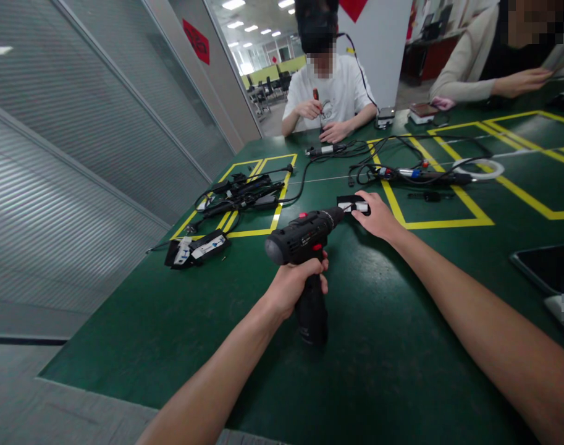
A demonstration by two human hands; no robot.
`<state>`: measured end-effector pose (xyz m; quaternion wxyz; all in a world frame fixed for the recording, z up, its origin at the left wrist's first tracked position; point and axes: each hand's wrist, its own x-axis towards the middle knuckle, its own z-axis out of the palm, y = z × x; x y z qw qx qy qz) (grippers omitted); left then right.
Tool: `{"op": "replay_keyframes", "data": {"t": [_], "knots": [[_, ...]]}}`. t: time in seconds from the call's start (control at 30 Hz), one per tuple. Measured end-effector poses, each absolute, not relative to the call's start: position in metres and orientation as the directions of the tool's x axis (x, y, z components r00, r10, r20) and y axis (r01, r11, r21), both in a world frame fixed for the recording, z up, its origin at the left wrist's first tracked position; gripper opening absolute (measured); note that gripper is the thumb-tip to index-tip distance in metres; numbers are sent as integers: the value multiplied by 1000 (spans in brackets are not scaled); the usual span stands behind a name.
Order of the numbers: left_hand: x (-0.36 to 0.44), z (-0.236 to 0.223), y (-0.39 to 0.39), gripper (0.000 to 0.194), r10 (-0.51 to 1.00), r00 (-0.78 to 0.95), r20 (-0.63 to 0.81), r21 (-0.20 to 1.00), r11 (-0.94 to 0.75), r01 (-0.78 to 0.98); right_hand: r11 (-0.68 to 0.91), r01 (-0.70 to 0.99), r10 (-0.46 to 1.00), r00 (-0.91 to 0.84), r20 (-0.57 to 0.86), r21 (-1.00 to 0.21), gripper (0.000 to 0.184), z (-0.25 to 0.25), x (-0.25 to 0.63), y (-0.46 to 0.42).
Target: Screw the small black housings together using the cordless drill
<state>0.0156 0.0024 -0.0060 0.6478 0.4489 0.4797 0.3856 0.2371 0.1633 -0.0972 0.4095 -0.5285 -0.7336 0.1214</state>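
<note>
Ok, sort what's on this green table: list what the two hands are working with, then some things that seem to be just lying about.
In use:
black drill, in the left hand
small black-and-white piece, in the right hand

Apparently lying about:
heap of black cabled parts
white ring
dark flat device, right edge

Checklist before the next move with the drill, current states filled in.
1. Drill gripped by the left hand: ok, wrapped around the handle.
2. Small black-and-white part held by the right hand: ok, pinched between fingers and thumb.
3. Right thumb well clear of the drill's front tip: not ok, they look very close.
4. Tip properly seated on the part: cannot tell, too small in view.
5. Black cable off the drill: ok, it lies apart.
6. Co-worker's hands clear: ok, across the table.
</note>
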Motion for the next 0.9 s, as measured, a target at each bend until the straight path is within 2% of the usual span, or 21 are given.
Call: {"op": "replay_keyframes", "data": {"t": [0.9], "knots": [[15,-6,3,21,931,217,-292,946,315,-77,402,669,886,-110,451,-625,52,-97,237,162]]}}
